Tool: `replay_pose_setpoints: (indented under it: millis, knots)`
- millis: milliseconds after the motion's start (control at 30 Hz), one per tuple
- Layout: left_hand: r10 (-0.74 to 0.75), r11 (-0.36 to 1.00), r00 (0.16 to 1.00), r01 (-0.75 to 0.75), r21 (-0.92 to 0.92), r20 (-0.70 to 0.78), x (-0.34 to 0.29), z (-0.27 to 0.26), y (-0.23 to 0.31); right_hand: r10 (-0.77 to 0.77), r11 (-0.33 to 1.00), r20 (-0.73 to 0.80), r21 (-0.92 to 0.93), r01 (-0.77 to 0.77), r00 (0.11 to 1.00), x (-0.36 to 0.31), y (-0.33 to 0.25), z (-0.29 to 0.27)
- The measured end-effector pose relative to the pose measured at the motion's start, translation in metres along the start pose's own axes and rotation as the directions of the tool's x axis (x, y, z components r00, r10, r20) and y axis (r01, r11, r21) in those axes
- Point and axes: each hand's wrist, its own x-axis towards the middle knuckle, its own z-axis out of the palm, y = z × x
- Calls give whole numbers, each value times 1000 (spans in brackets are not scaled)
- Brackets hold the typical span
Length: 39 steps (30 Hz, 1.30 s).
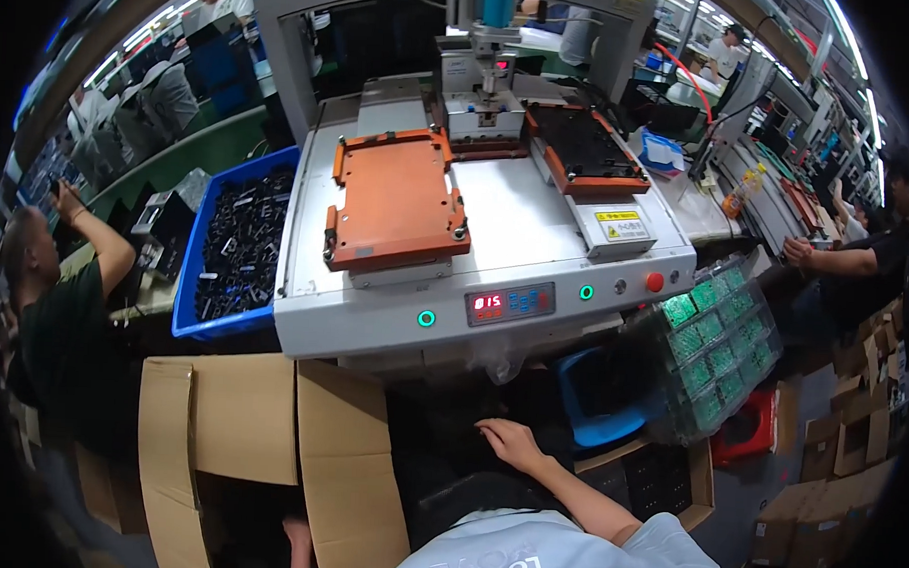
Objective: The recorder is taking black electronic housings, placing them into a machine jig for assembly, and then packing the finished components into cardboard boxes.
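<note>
My left hand (295, 528) reaches down into the open cardboard box (245, 417) at the lower left. Its fingers are lost in the dark inside, so what they touch is hidden. Over my dark-clad lap rests my right hand (512, 442), fingers loosely stretched toward the left, with nothing visible in them. In front of me stands a white bench machine (496, 240). An orange fixture plate (392, 207) lies bare on its left side. On its right side, a second orange fixture (606, 182) carries a black panel (578, 138).
A blue bin (186, 293) of small black parts stands left of the machine. Clear trays of green pieces (708, 333) lean at the right, near a blue stool (602, 427) and a box of black panels (703, 483). Co-workers are on both sides.
</note>
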Motion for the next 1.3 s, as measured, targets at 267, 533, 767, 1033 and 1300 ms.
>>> replay_pose_setpoints:
  millis: [267, 533, 767, 1033, 1300]
  knots:
    - [-96, 944, 993, 113, -309, 70, -45, -106, 117, 13, 1000, -10, 14, -13, 1000, 7, -3, -15]
    - [57, 991, 962, -22, 131, -268, -27, -82, 133, 64, 997, 107, 46, -70, 992, 8, 1, -2]
    - [-488, 318, 848, 395, -862, 208, 43, -82, 154, 71, 996, 192, 40, -80, 979, 8, -1, -5]
    - [100, 987, 925, -44, 158, -368, 70, -24, 91, -58, 998, 207, -6, 61, 977, 20, -24, -12]
    - [87, 996, 906, -65, 68, -415, -74, -204, 164, -197, 980, 101, 10, 197, 975, 61, -100, -74]
